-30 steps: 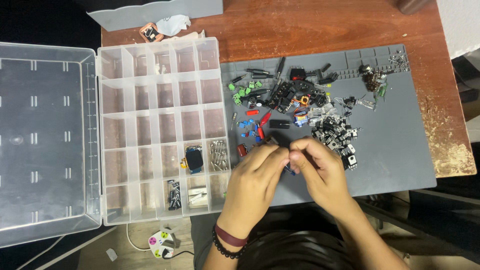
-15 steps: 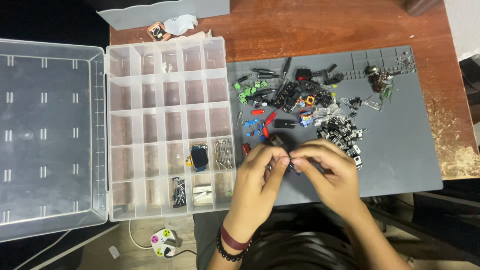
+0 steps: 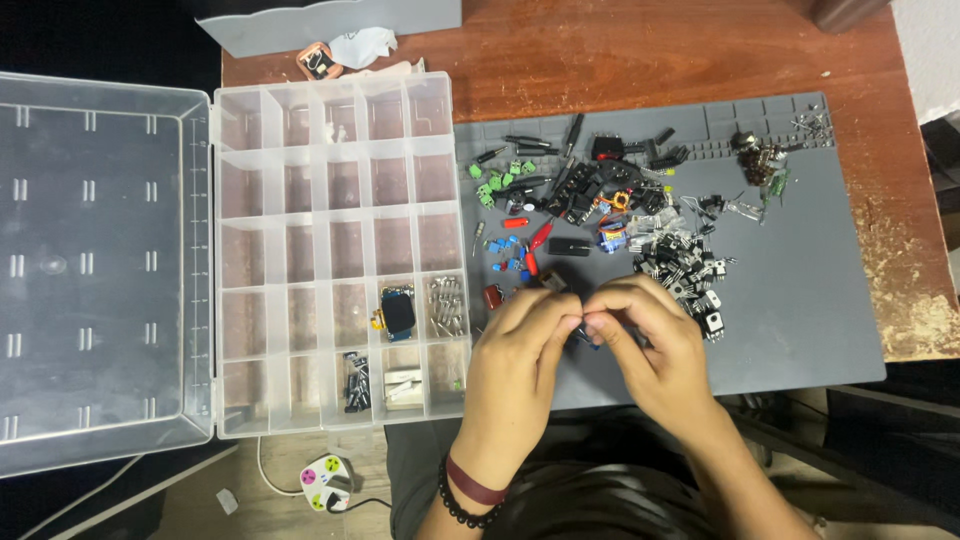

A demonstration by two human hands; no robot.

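My left hand [image 3: 520, 350] and my right hand [image 3: 650, 345] meet fingertip to fingertip over the near edge of the grey work mat [image 3: 800, 320]. Together they pinch a small dark part [image 3: 583, 335] that the fingers mostly hide. Just beyond my fingers lies a spread pile of small electronic parts [image 3: 610, 205]: black, green, blue and red pieces. To the left stands an open clear compartment box [image 3: 330, 250]; a few of its near cells hold parts, among them a small dark module [image 3: 397, 312].
The box's clear lid [image 3: 100, 270] lies flat to the far left. A grey bin [image 3: 330, 25] and crumpled paper sit at the table's back edge. The wooden table's right edge is worn. A white plug [image 3: 325, 475] lies on the floor below.
Both hands stay joined at the mat's near edge, fingers shifting slightly around the small part. The camera view has drifted a little.
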